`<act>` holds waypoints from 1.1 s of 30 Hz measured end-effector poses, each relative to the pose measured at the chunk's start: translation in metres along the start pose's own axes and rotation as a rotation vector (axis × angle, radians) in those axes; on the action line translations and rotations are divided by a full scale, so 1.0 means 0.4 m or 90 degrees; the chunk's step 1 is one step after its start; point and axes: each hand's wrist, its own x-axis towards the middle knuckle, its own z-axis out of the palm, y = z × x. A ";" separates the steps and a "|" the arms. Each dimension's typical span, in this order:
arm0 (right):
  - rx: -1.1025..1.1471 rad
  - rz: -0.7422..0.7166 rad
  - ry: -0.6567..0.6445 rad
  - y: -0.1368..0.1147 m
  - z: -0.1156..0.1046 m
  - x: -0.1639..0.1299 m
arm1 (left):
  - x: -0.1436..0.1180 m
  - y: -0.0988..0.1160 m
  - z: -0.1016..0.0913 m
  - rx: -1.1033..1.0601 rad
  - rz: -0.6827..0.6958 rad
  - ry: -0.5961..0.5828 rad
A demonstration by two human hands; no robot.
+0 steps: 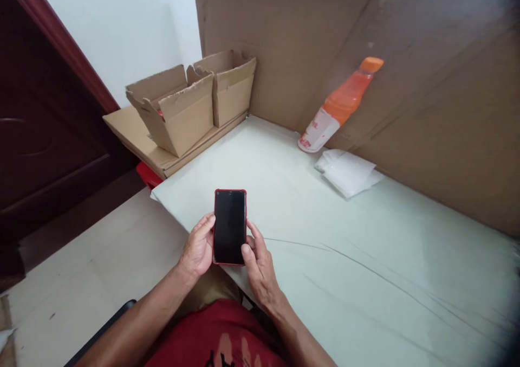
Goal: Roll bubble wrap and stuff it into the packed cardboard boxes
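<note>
A smartphone [229, 227] in a red case, its screen dark, is held upright between my two hands over the table's near edge. My left hand [199, 246] grips its left side, thumb along the edge and the other fingers partly hidden behind it. On the opposite side, my right hand [259, 264] holds the lower right edge, with the thumb by the screen's corner and the fingers along the side.
Two open cardboard boxes [189, 112] stand on a flat carton [158, 153] at the back left. An orange drink bottle [339, 107] and folded white tissues [349, 173] are by the cardboard wall [439, 101]. The pale table [365, 296] extends right.
</note>
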 end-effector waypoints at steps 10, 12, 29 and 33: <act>0.044 0.078 0.013 0.027 -0.003 -0.006 | -0.001 0.021 -0.023 -0.040 -0.009 0.020; 0.060 0.092 0.014 0.031 -0.006 -0.006 | 0.000 0.031 -0.027 -0.044 0.003 0.031; 0.031 0.141 -0.021 0.029 -0.020 -0.004 | 0.072 0.206 -0.145 -0.048 0.033 0.174; 0.021 0.150 -0.013 0.030 -0.023 -0.002 | 0.124 0.303 -0.178 -0.034 0.068 0.231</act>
